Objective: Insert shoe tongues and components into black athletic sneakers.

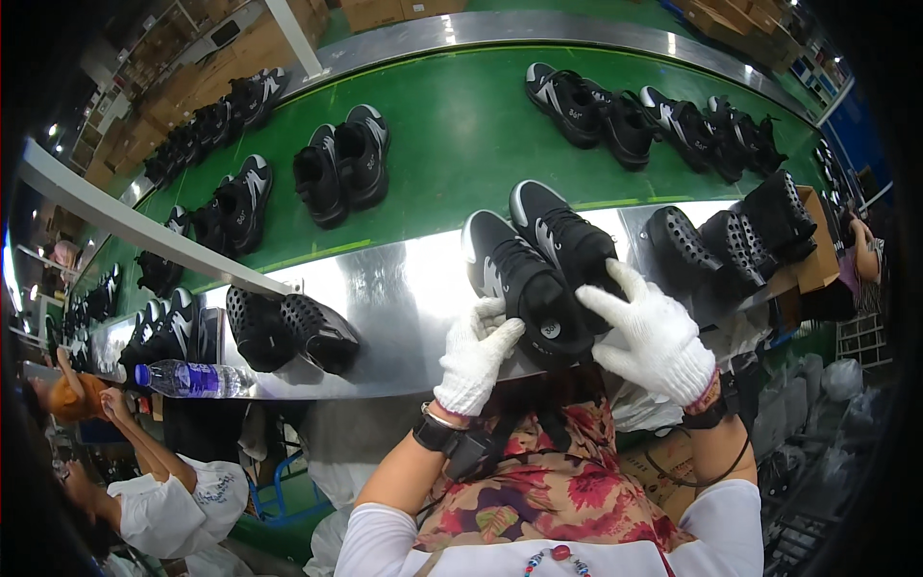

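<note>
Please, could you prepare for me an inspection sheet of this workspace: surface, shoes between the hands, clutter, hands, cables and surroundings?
Surface: shiny metal ledge along a green surface.
Shoes at hand: black-and-silver pair, side by side, toes toward the green surface.
Clutter: bottle with purple label lying on its side; dark perforated pieces on the ledge.
Left hand: white-gloved, beside the left shoe; grip unclear.
Right hand: white-gloved, fingers spread at the right shoe's heel.
Cables: thin dark cord looping near the right wrist.
Surroundings: more shoes, cardboard boxes, other people at left.
</note>
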`<action>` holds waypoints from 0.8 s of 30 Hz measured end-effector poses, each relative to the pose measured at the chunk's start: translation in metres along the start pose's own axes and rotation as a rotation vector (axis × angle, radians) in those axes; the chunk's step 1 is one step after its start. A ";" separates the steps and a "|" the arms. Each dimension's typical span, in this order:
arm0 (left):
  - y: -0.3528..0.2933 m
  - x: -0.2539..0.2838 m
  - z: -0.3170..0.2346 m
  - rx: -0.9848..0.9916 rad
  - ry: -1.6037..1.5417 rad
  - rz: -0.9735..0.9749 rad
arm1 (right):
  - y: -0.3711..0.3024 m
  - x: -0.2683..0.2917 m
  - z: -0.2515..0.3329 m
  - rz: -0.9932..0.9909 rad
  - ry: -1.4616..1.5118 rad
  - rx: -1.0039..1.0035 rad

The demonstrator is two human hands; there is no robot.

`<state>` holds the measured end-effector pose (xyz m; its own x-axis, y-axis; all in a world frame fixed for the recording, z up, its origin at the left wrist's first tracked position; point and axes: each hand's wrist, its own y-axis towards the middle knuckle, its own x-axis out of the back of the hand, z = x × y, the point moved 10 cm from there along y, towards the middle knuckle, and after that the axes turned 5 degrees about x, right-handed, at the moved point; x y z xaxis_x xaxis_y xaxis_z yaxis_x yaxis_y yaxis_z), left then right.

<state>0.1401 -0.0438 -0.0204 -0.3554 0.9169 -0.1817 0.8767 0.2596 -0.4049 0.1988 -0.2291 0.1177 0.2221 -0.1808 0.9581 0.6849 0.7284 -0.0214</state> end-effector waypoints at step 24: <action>-0.008 -0.003 0.001 0.328 -0.071 0.225 | 0.010 -0.032 0.008 0.117 -0.050 -0.041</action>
<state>0.1334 -0.0491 -0.0173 -0.1979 0.9137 -0.3550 0.7896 -0.0661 -0.6101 0.1930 -0.2109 0.0896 0.2680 -0.0627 0.9614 0.6844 0.7147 -0.1442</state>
